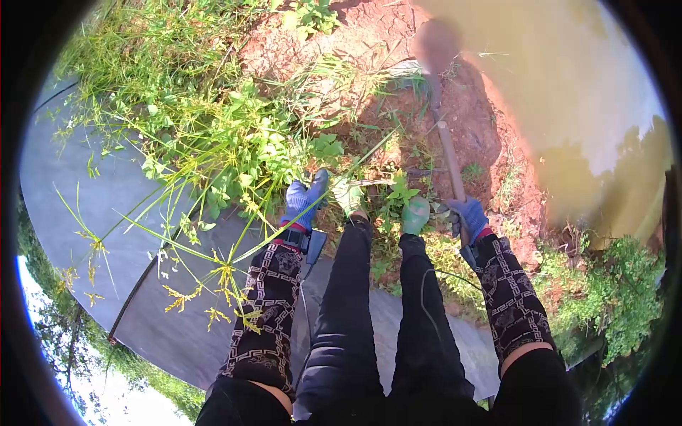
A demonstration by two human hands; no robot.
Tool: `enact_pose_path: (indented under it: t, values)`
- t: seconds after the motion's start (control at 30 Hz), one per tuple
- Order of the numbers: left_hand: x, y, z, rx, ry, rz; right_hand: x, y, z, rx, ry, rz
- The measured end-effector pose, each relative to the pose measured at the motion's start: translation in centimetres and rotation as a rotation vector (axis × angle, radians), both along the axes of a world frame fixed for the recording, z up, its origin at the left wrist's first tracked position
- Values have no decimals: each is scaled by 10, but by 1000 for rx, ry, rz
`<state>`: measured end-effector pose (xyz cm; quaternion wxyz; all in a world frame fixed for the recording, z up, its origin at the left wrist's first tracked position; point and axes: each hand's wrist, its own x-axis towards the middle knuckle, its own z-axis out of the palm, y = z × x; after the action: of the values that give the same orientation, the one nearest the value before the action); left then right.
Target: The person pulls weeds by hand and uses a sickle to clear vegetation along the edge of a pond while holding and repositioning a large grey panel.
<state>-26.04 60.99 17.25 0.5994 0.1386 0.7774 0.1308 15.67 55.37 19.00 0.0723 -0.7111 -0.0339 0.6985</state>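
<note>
Long green weed stalks (245,253) with yellow seed heads pass by my left hand (305,199), which wears a blue knit glove. Its fingers are closed around some of this growth, though leaves partly hide the grip. My right hand (465,216), gloved the same way, grips the near end of a wooden handle (449,153). This handle runs forward over the bank to a rounded, motion-blurred tool head (436,46), so the exact kind of tool cannot be made out. The head hangs near the edge of the muddy water.
Brown water (575,121) lies to the right of the red soil bank (465,113). Dense weeds (206,121) cover the left side. Grey sheeting (92,206) spreads behind them. My green shoes (415,214) stand between the hands. A bush (618,291) grows at right.
</note>
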Motion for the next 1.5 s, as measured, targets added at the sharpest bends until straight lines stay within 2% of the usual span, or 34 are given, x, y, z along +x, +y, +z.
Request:
enact_pose_path:
  t: [0.07, 0.1, 0.2, 0.23, 0.27, 0.33, 0.37, 0.4, 0.47, 0.5, 0.53, 0.6, 0.67, 0.73, 0.8, 0.9, 0.97, 1.0, 1.07, 1.1, 1.17, 1.23, 1.27, 1.3, 1.33, 1.37, 1.4, 1.47, 1.5]
  values:
    - [-4, -5, -1, 29, 51, -71, 3, 23, -9, 72, 10, -115]
    - [-4, -5, -3, 42, -38, 18, -7, 51, -1, 115, -18, -171]
    - [13, 10, 13, 36, -32, -12, -34, 106, -17, 194, 48, -284]
    - [5, 2, -8, -59, 48, -151, -44, 110, -24, 194, 38, -275]
    - [3, -6, -20, -58, 51, -158, -50, 111, -30, 198, 28, -267]
    - [7, -15, -31, 101, -56, -94, -52, 62, -30, 83, 24, 38]
    - [27, 16, 16, -67, 50, -177, -50, 37, -18, -18, 59, 191]
    - [23, 15, 8, -65, 51, -174, -46, 17, -7, -51, 102, 210]
    - [13, 3, -22, -50, 192, -469, -44, -1, 10, -89, 146, 231]
    - [32, 30, 26, 62, 295, -611, -43, -5, 22, -63, 130, 130]
    - [31, 29, 18, 65, 290, -612, -41, -3, 29, -28, 110, 30]
    - [30, 34, -1, 246, 429, -902, -44, 6, 36, -38, 91, 12]
    - [41, 50, -14, 325, 372, -963, -46, 9, 28, -59, 101, 83]
    - [61, 72, -20, 597, 459, -1223, -52, 13, 32, -63, 94, 117]
    - [85, 106, -20, 517, 335, -1277, -57, 12, 37, -44, 86, 179]
    - [117, 128, -68, 630, 351, -1190, -65, 2, 37, -55, 48, 129]
    - [138, 131, -115, 443, 644, -938, -71, 0, 37, -64, 40, 120]
    - [142, 139, -119, 436, 645, -935, -75, 1, 39, -74, 29, 105]
    - [147, 147, -127, -30, 348, -1004, -82, 0, 42, -91, 2, 108]
    - [143, 140, -127, 88, 415, -986, -85, -3, 44, -68, -21, 47]
    - [130, 133, -123, 20, 353, -809, -84, -3, 57, -49, -45, -17]
    - [108, 134, -89, -31, 323, -708, -83, 11, 70, 65, -108, -69]
    - [80, 119, -111, 113, 244, -664, -82, 19, 77, 78, -100, -76]
    - [59, 113, -100, 138, 377, -652, -78, 27, 83, 122, -119, -79]
    - [40, 113, -70, 69, 494, -883, -74, 34, 86, 164, -138, -82]
    - [20, 102, -64, 202, 597, -1105, -70, 39, 86, 171, -112, -108]
    - [-5, 93, -68, 138, 604, -1105, -68, 44, 87, 179, -105, -108]
    - [-22, 100, -42, 162, 649, -1438, -69, 53, 85, 175, -84, -61]
    - [-28, 106, -37, 238, 670, -1449, -73, 57, 84, 162, -78, -47]
